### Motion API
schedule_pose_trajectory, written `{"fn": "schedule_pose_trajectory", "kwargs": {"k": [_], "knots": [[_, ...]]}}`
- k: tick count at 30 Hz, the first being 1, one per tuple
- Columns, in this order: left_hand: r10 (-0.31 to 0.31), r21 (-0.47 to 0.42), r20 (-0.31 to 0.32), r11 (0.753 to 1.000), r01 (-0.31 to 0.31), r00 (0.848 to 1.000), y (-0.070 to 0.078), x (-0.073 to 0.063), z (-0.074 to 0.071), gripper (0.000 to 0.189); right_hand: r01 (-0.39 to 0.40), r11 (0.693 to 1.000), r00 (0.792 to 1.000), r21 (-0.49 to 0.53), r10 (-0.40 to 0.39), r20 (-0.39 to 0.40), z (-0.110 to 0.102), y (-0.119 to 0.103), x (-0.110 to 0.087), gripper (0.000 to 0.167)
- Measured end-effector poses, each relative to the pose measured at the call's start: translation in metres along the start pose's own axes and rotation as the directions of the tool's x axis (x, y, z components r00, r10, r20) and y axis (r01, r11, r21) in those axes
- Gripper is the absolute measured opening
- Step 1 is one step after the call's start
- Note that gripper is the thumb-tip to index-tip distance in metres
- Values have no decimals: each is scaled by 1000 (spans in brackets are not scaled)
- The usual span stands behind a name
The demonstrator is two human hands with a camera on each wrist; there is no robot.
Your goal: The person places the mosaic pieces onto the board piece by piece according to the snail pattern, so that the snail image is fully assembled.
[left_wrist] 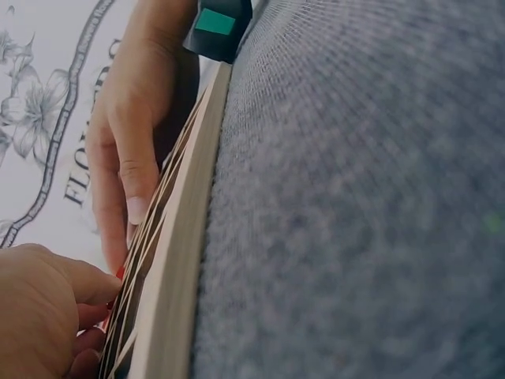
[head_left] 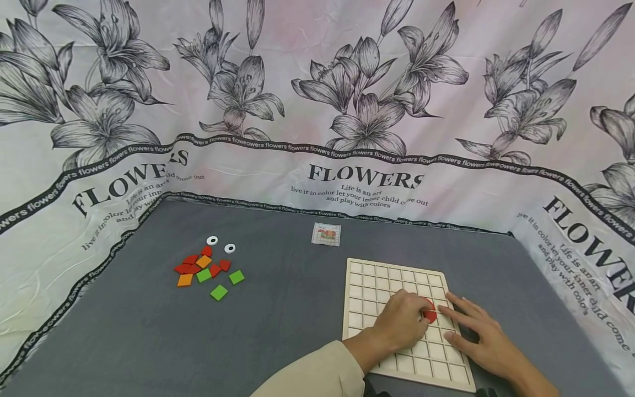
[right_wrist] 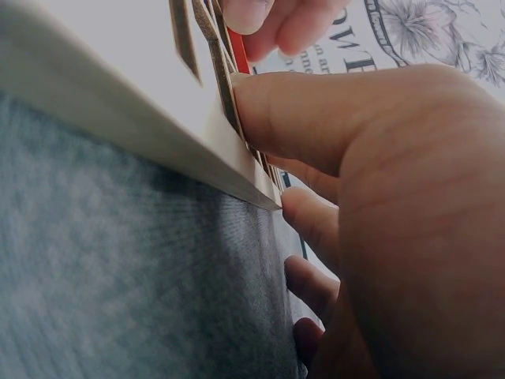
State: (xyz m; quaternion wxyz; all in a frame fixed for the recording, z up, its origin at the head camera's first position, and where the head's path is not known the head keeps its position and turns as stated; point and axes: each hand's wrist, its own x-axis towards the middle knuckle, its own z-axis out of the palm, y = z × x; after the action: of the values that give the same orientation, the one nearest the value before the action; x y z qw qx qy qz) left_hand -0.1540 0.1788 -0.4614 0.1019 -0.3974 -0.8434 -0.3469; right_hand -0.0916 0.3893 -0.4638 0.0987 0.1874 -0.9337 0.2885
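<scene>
A pale wooden grid board (head_left: 356, 306) lies on the grey cloth, split into small square cells. Over its right-centre part, my left hand (head_left: 403, 322) has curled fingers that pinch red rounded tiles (head_left: 430, 316), partly hidden under the fingertips. A thin light line crosses the red. My right hand (head_left: 478, 333) lies along the board's right side, fingers extended, with fingertips at the cells beside the red. In the right wrist view, the thumb of the right hand (right_wrist: 426, 197) rests on the board's edge, and a sliver of red tile (right_wrist: 238, 51) shows beyond.
Left of the board lie loose red tiles (head_left: 190, 268), orange tiles (head_left: 185, 280) and green tiles (head_left: 219, 292), with two white eye discs (head_left: 230, 248) behind them. A small printed pattern card (head_left: 326, 234) sits behind the board. Flower-printed fabric (head_left: 367, 182) walls in the table's back and sides.
</scene>
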Motion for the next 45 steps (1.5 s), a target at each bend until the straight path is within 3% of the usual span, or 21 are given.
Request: {"fn": "schedule_pose_trajectory", "kwargs": {"k": [8, 12, 17, 20, 22, 27, 33, 36, 41, 45], "knots": [[15, -24, -30, 1000, -16, 999, -2, 0, -2, 10, -3, 1000, 1000, -4, 3, 1, 0, -2, 2, 47], [13, -77, -66, 997, -19, 998, -3, -1, -4, 11, -6, 1000, 1000, -8, 6, 3, -1, -2, 2, 47], [-75, -216, -88, 975, 54, 993, -3, -4, -14, 16, -30, 1000, 999, -4, 30, 18, -1, -1, 0, 46], [-136, -286, -100, 953, 102, 986, -4, -7, -24, 19, -43, 999, 999, 3, 43, 25, -2, 0, -1, 46], [-146, -317, -125, 943, 100, 981, -6, -9, -33, 21, -45, 999, 999, 2, 44, 27, -2, 0, -1, 46], [-78, -314, -234, 949, 1, 969, -14, -17, -58, 22, -39, 999, 999, 6, 39, 34, -2, 1, -1, 47], [-31, -344, -351, 934, -98, 936, -26, -29, -86, 23, -30, 999, 999, 15, 29, 36, -1, 1, -1, 48], [-25, -337, -393, 934, -119, 919, -35, -38, -101, 24, -26, 1000, 999, 12, 25, 35, -1, 2, -1, 48], [-41, -341, -413, 933, -113, 910, -49, -55, -122, 25, -13, 1000, 1000, 3, 13, 23, 0, 3, -2, 49], [-49, -316, -453, 943, -109, 890, -61, -67, -137, 26, -12, 1000, 1000, 3, 12, 24, 0, 2, -1, 49]]}}
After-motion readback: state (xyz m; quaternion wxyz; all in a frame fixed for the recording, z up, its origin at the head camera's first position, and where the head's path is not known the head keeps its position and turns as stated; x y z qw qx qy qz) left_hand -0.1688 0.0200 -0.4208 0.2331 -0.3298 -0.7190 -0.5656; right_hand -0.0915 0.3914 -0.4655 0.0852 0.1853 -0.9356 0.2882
